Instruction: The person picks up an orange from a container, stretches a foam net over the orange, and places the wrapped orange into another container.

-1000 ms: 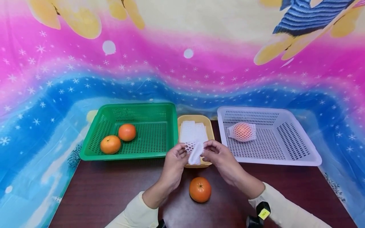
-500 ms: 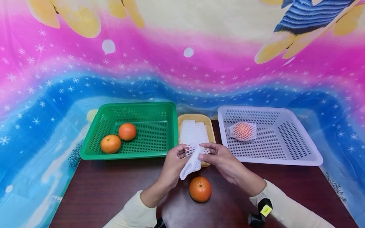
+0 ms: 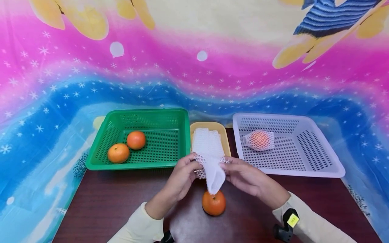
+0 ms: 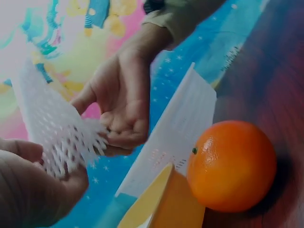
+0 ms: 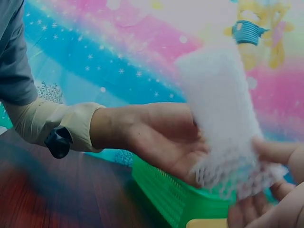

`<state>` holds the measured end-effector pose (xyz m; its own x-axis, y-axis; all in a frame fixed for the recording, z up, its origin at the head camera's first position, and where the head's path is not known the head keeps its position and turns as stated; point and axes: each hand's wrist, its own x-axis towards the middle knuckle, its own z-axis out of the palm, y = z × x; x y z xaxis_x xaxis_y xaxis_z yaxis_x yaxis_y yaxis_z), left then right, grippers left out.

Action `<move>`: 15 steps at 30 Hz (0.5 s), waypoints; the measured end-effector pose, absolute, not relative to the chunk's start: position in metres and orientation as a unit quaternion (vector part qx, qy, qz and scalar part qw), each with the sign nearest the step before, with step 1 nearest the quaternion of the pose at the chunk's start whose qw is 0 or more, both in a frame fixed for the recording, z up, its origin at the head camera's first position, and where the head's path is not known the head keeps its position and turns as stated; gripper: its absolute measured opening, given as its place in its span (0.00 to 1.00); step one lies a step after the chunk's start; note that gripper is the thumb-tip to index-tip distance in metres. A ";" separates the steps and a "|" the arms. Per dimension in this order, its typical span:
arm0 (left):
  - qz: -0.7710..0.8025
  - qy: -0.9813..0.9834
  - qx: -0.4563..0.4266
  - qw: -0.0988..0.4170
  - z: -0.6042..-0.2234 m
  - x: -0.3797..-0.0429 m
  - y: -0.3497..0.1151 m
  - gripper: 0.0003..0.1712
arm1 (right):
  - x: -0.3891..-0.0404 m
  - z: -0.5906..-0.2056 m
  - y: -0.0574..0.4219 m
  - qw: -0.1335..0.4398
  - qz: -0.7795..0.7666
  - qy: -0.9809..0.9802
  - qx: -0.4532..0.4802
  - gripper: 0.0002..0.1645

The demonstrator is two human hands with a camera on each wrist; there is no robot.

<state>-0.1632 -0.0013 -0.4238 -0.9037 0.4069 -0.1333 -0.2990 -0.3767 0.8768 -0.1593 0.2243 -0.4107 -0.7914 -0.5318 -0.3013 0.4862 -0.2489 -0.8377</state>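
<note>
A white foam fruit net (image 3: 214, 179) is stretched between my two hands over the table, its wide mesh end gripped and its narrower end hanging toward me. My left hand (image 3: 181, 175) pinches one side of the mesh opening with thumb and fingers. On the opposite side my right hand (image 3: 247, 175) pinches the same edge, also seen in the right wrist view, where the net (image 5: 218, 99) stands up from the fingers. Just below, a bare orange (image 3: 214, 204) sits on the table, its top overlapped by the net's tip in the head view.
A green basket (image 3: 138, 166) at the left holds two oranges (image 3: 118, 154). The yellow tray (image 3: 225, 135) in the middle bears more white foam nets (image 3: 208, 140). At the right, a pale purple basket (image 3: 319, 148) contains one netted orange (image 3: 259, 140). A printed cloth hangs behind.
The net has been turned so its narrow end now points down toward the orange, and its mesh end is spread wider. Both hands have moved slightly apart and toward me.
</note>
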 end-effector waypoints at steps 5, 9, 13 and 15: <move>0.888 0.374 0.049 0.264 -0.422 -0.166 -0.004 0.21 | -0.160 -0.412 0.229 0.298 -0.873 0.381 -0.063 0.21; 0.912 0.278 0.052 0.297 -0.421 -0.166 -0.004 0.23 | -0.160 -0.415 0.228 0.284 -0.914 0.268 -0.105 0.24; 0.920 0.204 0.063 0.330 -0.419 -0.166 -0.004 0.25 | -0.159 -0.415 0.225 0.289 -0.932 0.174 -0.132 0.26; 0.920 0.182 0.065 0.342 -0.417 -0.165 -0.004 0.25 | -0.157 -0.416 0.225 0.296 -0.935 0.134 -0.140 0.25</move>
<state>-0.1648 -0.0040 -0.4174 -0.7580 0.6522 -0.0051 -0.6051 -0.7003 0.3787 -0.1572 0.2247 -0.4157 -0.7860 -0.5908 0.1819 0.5157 -0.7889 -0.3342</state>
